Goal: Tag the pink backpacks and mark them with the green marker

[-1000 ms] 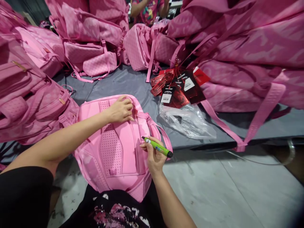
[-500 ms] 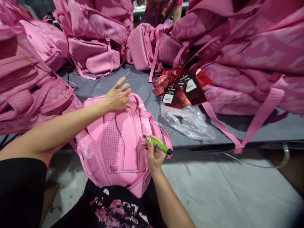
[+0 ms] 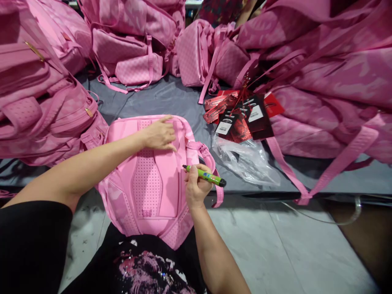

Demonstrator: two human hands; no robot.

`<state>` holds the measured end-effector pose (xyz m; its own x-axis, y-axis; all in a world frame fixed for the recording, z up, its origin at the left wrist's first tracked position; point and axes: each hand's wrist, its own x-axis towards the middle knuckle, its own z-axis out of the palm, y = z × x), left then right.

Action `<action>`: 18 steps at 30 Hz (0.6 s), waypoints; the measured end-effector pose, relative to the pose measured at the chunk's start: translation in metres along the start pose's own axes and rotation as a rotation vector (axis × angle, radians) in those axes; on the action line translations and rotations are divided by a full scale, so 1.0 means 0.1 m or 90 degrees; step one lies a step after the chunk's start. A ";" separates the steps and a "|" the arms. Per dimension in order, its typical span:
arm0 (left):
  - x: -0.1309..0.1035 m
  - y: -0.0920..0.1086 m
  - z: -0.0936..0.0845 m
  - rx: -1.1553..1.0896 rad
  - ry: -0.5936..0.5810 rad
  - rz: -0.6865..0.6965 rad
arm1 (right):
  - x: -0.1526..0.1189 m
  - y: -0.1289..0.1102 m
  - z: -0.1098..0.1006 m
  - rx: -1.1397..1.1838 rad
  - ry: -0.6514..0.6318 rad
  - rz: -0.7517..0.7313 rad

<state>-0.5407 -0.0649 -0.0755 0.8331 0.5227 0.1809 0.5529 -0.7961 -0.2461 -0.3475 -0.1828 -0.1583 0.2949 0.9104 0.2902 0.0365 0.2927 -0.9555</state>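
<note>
A pink backpack (image 3: 147,179) rests on my lap and against the table edge, its padded, dotted back panel facing up. My left hand (image 3: 161,134) lies over the upper part of that panel, fingers apart and holding nothing. At the bag's right side, my right hand (image 3: 197,185) grips a green marker (image 3: 208,175). The marker's dark tip points left over the panel's right edge; whether it touches the fabric I cannot tell. A looped pink shoulder strap (image 3: 219,196) hangs just right of this hand.
Black and red tags (image 3: 260,118) lie on a clear plastic bag (image 3: 245,159) on the grey-covered table (image 3: 113,98). Pink bags are piled at the left (image 3: 33,81), back (image 3: 122,49) and right (image 3: 337,77). A person's arm (image 3: 245,14) shows behind them.
My left hand has moved slightly right and down, its fingers lower over the panel. My right hand has shifted up a little with the marker. The view has shifted slightly.
</note>
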 end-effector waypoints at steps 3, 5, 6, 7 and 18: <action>-0.05 -0.01 -0.05 0.014 0.020 -0.079 | 0.01 -0.05 -0.03 0.003 0.001 0.029; -0.08 0.15 -0.08 0.011 0.027 -0.119 | 0.04 -0.14 -0.04 0.019 0.010 0.083; -0.09 0.26 -0.09 0.002 0.031 -0.130 | 0.06 -0.17 -0.04 0.017 0.011 0.102; -0.10 0.39 -0.10 -0.014 0.036 -0.134 | 0.07 -0.20 -0.04 0.008 0.008 0.110; -0.39 0.98 0.13 -0.120 0.220 -0.151 | -0.01 -0.05 -0.07 -0.146 -0.031 -0.008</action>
<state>-0.5185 -0.1588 -0.1193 0.6124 0.5894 0.5268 0.6880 -0.7256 0.0119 -0.3412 -0.1868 -0.1540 0.2470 0.9217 0.2992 0.2581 0.2350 -0.9371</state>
